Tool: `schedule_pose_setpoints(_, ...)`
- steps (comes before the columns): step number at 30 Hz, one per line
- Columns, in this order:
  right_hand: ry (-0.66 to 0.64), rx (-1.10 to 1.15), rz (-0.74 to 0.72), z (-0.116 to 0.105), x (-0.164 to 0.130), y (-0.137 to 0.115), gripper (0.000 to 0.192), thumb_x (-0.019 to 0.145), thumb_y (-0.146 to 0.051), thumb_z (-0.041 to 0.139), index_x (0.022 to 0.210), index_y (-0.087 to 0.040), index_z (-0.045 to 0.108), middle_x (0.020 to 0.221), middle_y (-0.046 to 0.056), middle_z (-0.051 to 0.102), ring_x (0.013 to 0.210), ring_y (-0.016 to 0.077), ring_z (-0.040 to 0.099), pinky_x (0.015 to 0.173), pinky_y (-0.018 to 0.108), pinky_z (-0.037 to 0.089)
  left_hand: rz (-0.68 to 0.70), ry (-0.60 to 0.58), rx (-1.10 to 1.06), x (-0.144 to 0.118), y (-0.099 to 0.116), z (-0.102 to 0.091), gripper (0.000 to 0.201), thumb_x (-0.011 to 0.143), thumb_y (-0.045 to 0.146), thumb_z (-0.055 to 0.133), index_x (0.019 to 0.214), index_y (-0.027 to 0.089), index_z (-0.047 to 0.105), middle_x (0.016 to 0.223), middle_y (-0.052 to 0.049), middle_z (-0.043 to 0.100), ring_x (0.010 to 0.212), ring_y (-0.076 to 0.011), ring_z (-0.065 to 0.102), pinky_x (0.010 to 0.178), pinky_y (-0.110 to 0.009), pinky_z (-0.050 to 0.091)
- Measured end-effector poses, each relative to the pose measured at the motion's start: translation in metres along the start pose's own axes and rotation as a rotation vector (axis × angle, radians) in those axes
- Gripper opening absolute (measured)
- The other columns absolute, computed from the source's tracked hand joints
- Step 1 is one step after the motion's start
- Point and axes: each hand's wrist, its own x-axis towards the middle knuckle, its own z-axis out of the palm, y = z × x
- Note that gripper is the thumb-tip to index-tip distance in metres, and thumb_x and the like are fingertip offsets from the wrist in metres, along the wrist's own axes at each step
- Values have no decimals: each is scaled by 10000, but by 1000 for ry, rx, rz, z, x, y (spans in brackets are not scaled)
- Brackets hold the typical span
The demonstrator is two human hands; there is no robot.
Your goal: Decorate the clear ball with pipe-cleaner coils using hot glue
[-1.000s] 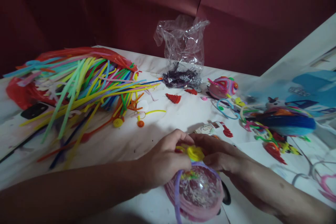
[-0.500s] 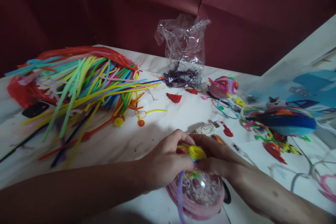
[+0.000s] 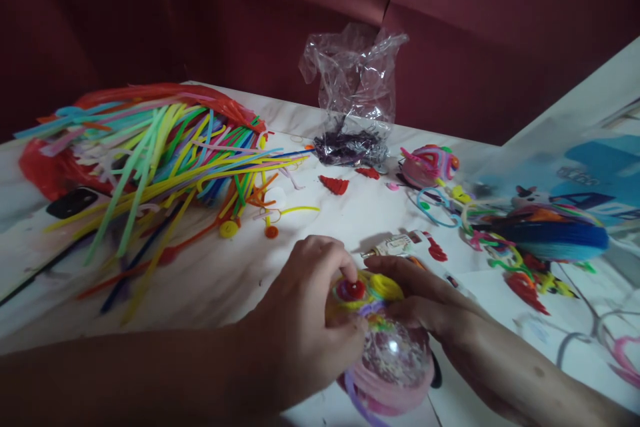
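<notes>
Near the front edge of the view is a clear plastic ball [image 3: 395,355] banded with pink pipe cleaner. Coiled pipe cleaners cover its upper part, among them a yellow coil [image 3: 386,287] and a red coil [image 3: 354,289]. My left hand [image 3: 313,310] is closed on the ball's left side, its bent index finger at the red coil and its thumb lower down. From the right, my right hand [image 3: 425,297] grips the ball, fingers behind and thumb in front by the yellow coil. A loose purple pipe cleaner [image 3: 356,395] hangs down the ball's front left.
A heap of colourful pipe cleaners [image 3: 165,153] spills from a red bag at left, beside a phone [image 3: 73,203]. Behind stands a clear bag [image 3: 353,100] with dark strands. Another decorated ball [image 3: 427,167], a blue pipe-cleaner bundle [image 3: 555,237] and a glue gun [image 3: 393,245] lie rightward.
My left hand has shifted left and turned, uncovering the red coil under its index finger. The purple pipe cleaner now trails further toward the lower right. My right hand stays on the ball.
</notes>
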Motion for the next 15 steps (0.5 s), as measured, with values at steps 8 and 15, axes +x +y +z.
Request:
schedule_pose_setpoints(8,12,15,-10,-2,-2,3,634,597,-342,619,1187,-191,440,1147,37,529,993,214,515,733,225,455,157,6,311,-7,6,0,112,583,59,493,573,167,465,611,19,481,668,-134,443,630,-271,300)
schedule_pose_setpoints(15,-30,59,-1,1,-4,0,644,589,-324,631,1182,-174,429,1093,43,548,948,201,528,695,201,473,-101,-139,85,-14,12,-8,102,686,123,476,597,170,459,619,41,448,608,-97,430,573,-216,317)
